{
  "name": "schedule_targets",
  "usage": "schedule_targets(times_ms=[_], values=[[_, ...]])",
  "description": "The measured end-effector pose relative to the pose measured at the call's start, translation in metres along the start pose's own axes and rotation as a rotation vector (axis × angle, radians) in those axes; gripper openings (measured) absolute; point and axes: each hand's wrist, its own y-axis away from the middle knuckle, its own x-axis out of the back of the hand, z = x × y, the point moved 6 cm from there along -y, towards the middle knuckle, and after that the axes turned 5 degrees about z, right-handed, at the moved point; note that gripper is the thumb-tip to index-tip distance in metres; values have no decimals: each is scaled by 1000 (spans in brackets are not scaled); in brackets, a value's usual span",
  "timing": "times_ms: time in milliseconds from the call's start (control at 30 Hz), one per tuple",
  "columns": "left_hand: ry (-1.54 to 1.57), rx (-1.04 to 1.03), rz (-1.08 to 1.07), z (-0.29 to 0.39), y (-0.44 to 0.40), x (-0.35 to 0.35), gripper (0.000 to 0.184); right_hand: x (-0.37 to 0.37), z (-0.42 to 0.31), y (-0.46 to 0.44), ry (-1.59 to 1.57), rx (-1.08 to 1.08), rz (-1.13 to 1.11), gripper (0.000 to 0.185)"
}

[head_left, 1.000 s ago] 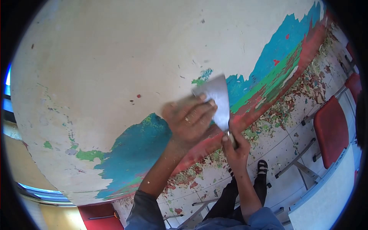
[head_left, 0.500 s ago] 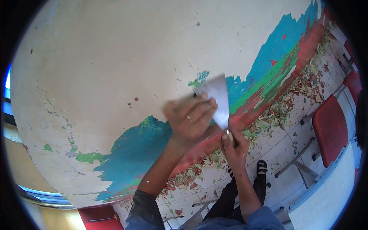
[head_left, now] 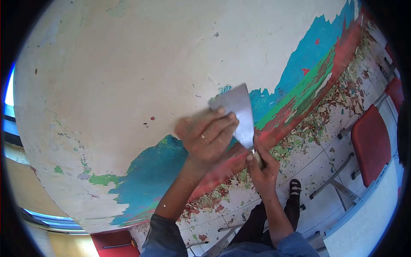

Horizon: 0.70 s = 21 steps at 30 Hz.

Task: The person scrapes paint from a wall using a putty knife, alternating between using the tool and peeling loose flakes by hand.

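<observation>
A putty knife (head_left: 239, 112) with a wide metal blade lies against the painted wall (head_left: 128, 64), its blade edge towards the upper left. My right hand (head_left: 263, 169) is closed round its short handle. My left hand (head_left: 207, 136), slightly blurred, rests over the blade's left side with its fingers stretched out and fingertips on the metal. Around the blade, the wall shows bare off-white areas, a blue paint patch (head_left: 150, 171), a green strip (head_left: 299, 92) and a red band (head_left: 274, 135) along the bottom. Small blue-green specks remain by the blade's upper edge.
Paint flakes (head_left: 308, 128) litter the tiled floor (head_left: 306, 165) along the wall's foot. At the right stand a red chair (head_left: 370, 145) and a white tabletop (head_left: 364, 214). My sandalled foot (head_left: 295, 187) is below my right hand. A red surface (head_left: 113, 244) is at lower left.
The putty knife and both hands have shifted slightly to the left in view, the blade's upper end most. My hold on the handle stays the same. The camera view has also shifted a little.
</observation>
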Motion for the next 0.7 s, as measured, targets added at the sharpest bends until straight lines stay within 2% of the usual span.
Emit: schedule_targets(times_ms=[100, 167, 300, 400, 500, 533, 633, 700], values=[[21, -29, -55, -1, 2, -1, 13, 2, 11, 13, 10, -38, 26, 39], [15, -35, -67, -2, 2, -2, 12, 4, 11, 5, -8, 28, 49, 39], [34, 19, -42, 4, 9, -4, 12, 5, 24, 11, -29, 30, 42, 39], [-14, -42, 3, -4, -3, -1, 14, -5, 14, 1, -51, 97, 56, 40], [-3, 10, 48, -2, -4, -1, 16, -10, 10, 4, -248, -77, 14, 40], [47, -12, -20, -1, 6, -4, 15, -8, 17, 8, -215, -64, 34, 40], [60, -24, -32, 3, 12, -6, 16, -1, 32, 14, -125, -9, 74, 40], [34, 10, -28, 2, 0, -6, 15, -3, 13, 1, -73, 12, 67, 40]])
